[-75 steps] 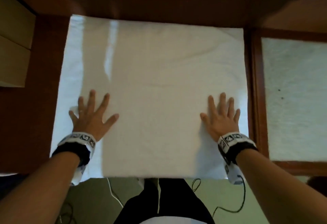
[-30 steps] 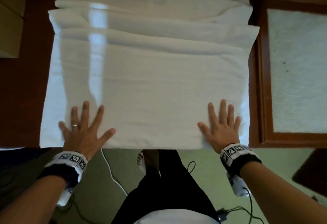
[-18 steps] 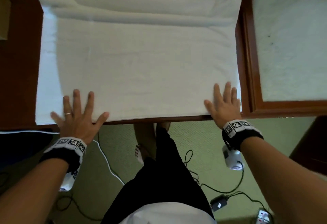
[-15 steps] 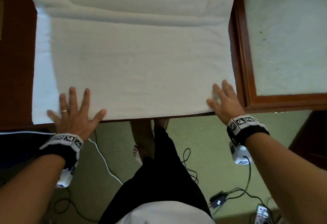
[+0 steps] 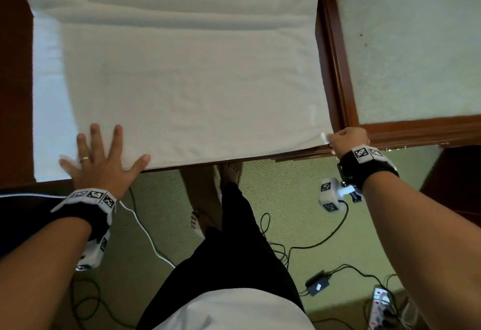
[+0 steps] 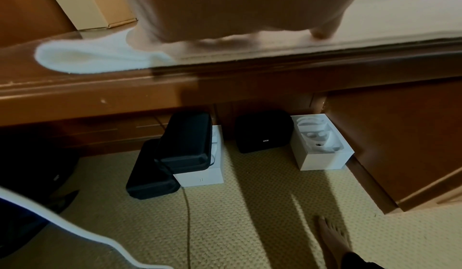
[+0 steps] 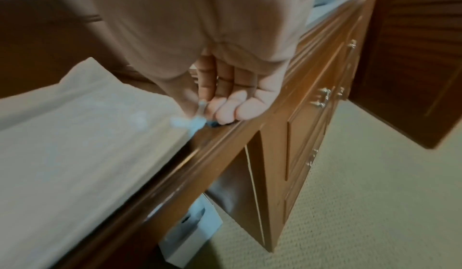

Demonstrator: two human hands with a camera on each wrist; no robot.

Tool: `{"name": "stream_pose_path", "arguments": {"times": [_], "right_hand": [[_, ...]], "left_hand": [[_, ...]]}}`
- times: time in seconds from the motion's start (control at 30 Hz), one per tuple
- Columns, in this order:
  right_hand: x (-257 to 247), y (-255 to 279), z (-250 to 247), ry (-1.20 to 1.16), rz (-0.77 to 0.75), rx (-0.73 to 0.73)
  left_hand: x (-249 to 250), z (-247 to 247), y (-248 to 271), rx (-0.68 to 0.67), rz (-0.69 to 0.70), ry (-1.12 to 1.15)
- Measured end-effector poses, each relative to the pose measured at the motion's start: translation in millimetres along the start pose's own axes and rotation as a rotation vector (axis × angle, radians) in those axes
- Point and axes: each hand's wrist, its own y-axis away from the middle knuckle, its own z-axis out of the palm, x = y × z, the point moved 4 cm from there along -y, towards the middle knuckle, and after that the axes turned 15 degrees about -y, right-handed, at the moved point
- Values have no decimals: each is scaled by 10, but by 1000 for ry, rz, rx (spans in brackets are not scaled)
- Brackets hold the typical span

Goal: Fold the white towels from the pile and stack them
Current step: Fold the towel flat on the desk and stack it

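the towel (image 5: 192,90) is plain white, a bluish tint along its edge at 9 o'clock. the worktop (image 5: 15,95) is dark reddish-brown wood. the carpet (image 5: 161,215) is pale green with a fine dotted weave. both wrist bands (image 5: 367,165) are black with black-and-white square markers. the trousers (image 5: 234,256) are black, the shirt (image 5: 229,314) white.

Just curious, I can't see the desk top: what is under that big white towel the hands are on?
More white towel shows beneath the top towel, sticking out at left, on the wooden desk. How many layers lie underneath is hidden.
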Motion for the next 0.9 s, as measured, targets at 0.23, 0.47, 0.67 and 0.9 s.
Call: {"name": "stream_pose_path", "arguments": {"times": [0.23,0.47,0.67,0.9], "right_hand": [[-180,199,170,217,-478,43],[-102,457,948,772,-749,-362],[74,549,799,808,-960,-271],[-457,635,542,713,-964,-163]], "left_hand": [[71,65,110,157,148,-132],[48,117,104,245,157,-165],[11,142,313,329,210,-165],[-322,-151,339,183,83,-136]]}}
